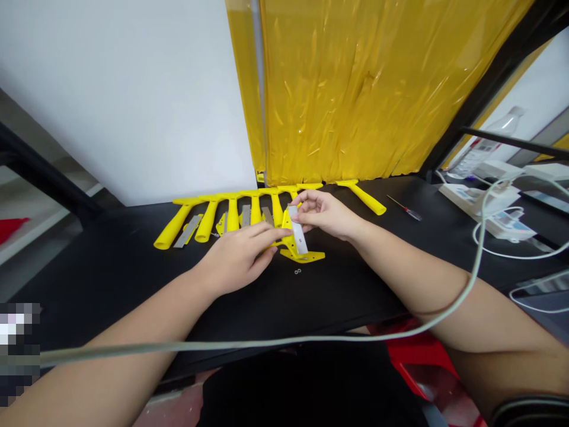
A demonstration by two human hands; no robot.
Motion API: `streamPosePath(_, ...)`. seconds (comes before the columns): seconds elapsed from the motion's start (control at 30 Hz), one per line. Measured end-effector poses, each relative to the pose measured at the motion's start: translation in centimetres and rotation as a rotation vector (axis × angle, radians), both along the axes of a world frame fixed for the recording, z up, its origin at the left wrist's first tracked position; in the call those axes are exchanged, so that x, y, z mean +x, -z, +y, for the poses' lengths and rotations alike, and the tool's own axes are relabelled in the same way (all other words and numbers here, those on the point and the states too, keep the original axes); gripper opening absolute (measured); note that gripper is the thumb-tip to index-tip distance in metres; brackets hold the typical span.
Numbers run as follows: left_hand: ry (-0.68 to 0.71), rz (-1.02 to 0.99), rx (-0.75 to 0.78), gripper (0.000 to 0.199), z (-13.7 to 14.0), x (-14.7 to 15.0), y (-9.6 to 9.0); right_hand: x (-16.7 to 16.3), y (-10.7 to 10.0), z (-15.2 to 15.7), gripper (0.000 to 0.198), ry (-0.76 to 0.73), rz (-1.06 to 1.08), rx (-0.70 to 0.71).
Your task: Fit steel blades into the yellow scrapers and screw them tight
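Note:
My left hand (240,255) is closed around a yellow plastic scraper (288,223), its handle mostly hidden under the fingers. With the fingertips of my right hand (326,214) I pinch a flat metal blade (299,239) lying against the scraper's head. Just beneath them on the black table lies a loose yellow plate (315,257). Two small metal rings or nuts (297,271) sit in front of it. Behind my hands, several yellow scraper handles (207,222) stand in a row, with metal blades (189,231) between them.
A thin screwdriver (408,212) lies right of a separate yellow handle (371,200). White devices (498,207) and a plastic bottle (484,142) are at the right. A pale cable (284,340) crosses in front of my arms. Yellow plastic sheeting (364,89) hangs behind the table (347,296).

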State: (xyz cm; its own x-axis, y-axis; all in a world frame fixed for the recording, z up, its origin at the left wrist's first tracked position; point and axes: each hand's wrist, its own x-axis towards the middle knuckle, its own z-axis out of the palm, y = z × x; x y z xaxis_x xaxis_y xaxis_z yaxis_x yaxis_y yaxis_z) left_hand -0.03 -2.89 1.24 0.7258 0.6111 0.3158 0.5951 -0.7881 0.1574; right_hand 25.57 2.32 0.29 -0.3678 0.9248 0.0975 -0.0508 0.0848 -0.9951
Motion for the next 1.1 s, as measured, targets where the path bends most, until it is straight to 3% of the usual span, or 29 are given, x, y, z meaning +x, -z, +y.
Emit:
streamPosePath(0.37, 0.032, 0.026, 0.043, 0.046, -0.06, 0.17, 0.22, -0.13, 0.44, -0.17, 0.044, -0.069, -0.053, 0.025)
streamPosePath(0.67, 0.038, 0.061, 0.065, 0.046, -0.12, 0.27, 0.14, -0.10, 0.08, -0.41, 0.035, -0.145, -0.059, -0.086)
streamPosePath(1.1, 0.004, 0.061, 0.069, 0.046, 0.36, -0.05, 0.26, 0.19, -0.38, -0.70, 0.027, -0.255, -0.168, -0.130)
